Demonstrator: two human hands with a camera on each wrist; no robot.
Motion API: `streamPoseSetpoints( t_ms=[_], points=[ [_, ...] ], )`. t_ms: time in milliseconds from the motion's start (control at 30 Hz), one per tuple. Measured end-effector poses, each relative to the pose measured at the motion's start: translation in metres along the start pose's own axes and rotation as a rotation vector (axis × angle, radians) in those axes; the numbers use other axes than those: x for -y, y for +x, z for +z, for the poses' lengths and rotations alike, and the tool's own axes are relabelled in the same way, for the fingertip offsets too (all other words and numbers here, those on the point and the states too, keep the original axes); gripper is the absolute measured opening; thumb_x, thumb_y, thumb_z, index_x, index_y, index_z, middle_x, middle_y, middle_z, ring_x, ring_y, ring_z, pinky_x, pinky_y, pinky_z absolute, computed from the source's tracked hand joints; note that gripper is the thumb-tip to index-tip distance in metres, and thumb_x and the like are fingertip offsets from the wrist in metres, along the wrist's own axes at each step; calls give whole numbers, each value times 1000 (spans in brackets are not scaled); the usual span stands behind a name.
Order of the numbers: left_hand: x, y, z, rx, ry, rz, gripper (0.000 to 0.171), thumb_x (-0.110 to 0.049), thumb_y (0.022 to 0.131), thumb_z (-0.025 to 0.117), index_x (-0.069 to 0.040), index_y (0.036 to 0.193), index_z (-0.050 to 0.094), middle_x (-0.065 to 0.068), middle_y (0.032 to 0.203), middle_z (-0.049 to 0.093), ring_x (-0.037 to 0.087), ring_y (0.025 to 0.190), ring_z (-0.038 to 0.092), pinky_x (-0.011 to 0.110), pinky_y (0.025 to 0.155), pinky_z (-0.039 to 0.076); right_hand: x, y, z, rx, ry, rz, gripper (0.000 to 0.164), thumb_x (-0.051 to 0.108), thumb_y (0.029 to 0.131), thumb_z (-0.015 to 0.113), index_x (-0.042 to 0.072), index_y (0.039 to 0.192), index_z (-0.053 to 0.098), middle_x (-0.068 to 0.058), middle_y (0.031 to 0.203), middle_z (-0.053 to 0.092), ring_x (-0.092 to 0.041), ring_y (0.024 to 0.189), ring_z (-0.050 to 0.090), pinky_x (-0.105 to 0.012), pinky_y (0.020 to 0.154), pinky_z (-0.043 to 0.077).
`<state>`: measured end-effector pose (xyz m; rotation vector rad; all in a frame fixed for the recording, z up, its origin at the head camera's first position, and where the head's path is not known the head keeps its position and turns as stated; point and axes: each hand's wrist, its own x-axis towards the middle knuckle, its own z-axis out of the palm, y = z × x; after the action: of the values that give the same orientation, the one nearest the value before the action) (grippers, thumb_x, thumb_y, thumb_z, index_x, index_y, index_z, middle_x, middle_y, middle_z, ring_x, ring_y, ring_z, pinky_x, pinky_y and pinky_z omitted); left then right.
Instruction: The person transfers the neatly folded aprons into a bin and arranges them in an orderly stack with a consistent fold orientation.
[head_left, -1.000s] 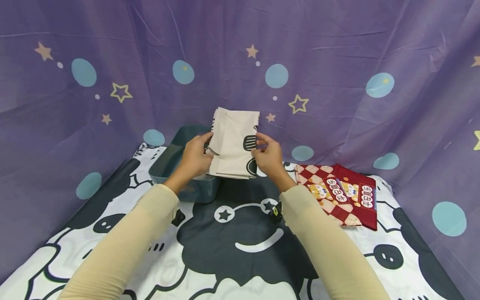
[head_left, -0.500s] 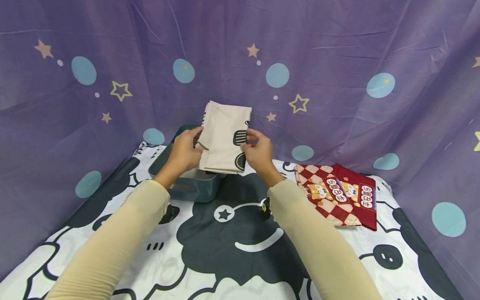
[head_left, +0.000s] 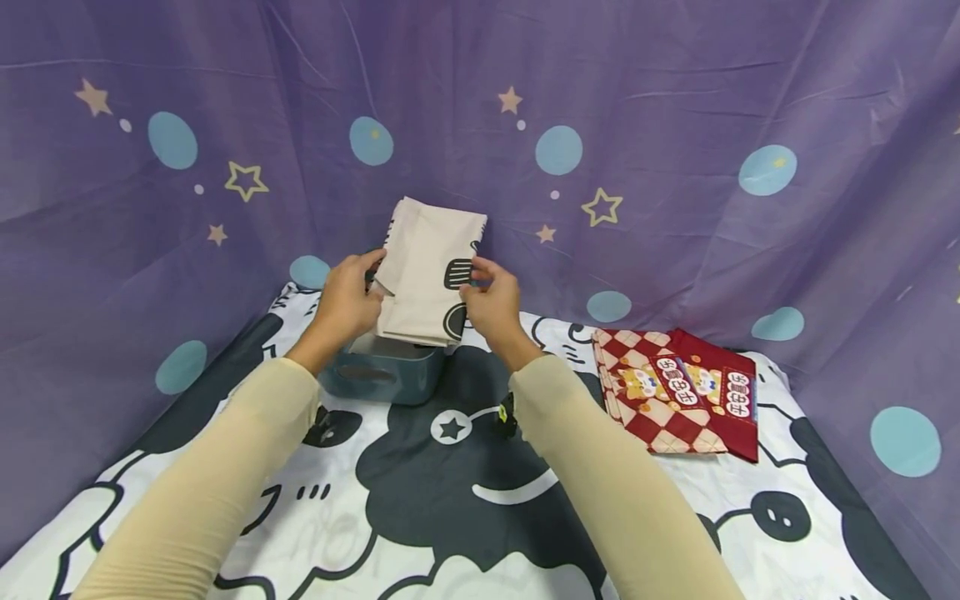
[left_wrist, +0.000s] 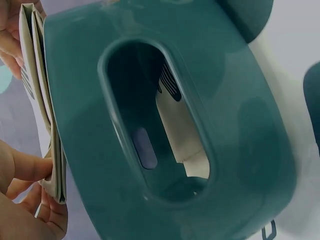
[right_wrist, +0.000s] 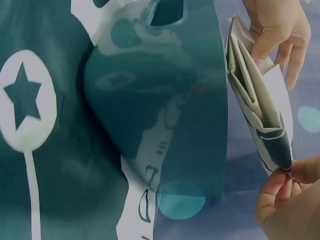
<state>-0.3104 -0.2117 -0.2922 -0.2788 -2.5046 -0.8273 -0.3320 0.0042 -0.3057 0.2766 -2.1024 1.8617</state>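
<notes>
A cream folded cloth [head_left: 420, 271] with black printed shapes is held up over the blue-green plastic bin [head_left: 401, 379]. My left hand [head_left: 347, 296] pinches its left edge between thumb and fingers, and my right hand [head_left: 497, 307] pinches the opposite edge. The left wrist view shows the cloth's stacked layers [left_wrist: 40, 95] right at the bin's rim. Through the bin's oval handle hole, another cream piece with black print [left_wrist: 182, 125] lies inside. In the right wrist view the folded cloth [right_wrist: 257, 90] stands tilted beside the bin wall [right_wrist: 165, 100].
Red checked folded fabric packs [head_left: 678, 392] with cartoon labels lie at the right of the table. A black-and-white cartoon sheet [head_left: 480, 500] covers the table. Behind hangs a purple curtain [head_left: 465, 100] with stars and blue dots.
Both hands have carried the cream cloth left and slightly up, from the bin's right side to over it. The red packs have stayed in place.
</notes>
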Motion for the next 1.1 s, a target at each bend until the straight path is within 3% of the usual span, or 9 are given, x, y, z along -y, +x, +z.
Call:
streamPoseSetpoints(
  t_ms=[433,800,1100],
  points=[
    [11,-3,-13,-27,57,13,65,9,85,53,-2,149,51,27,122,59,44,113,55,57,96,42,2,-5,18,59,67,31,54,-15,88,59,-1,140,59,-20,123,64,-20,89,59,-21,69,49],
    [25,-5,-14,-19,112,17,64,8,85,53,-2,149,51,28,129,57,47,118,53,59,98,42,-6,-5,30,104,95,61,55,-12,89,63,-1,143,57,-20,127,62,-16,88,62,-21,72,51],
    [34,-11,-13,38,118,-8,63,9,88,50,0,150,49,29,127,57,40,105,54,54,84,43,-13,-7,38,94,49,79,52,-11,89,66,-1,139,60,-19,123,66,-15,84,60,-21,70,50]
  ],
)
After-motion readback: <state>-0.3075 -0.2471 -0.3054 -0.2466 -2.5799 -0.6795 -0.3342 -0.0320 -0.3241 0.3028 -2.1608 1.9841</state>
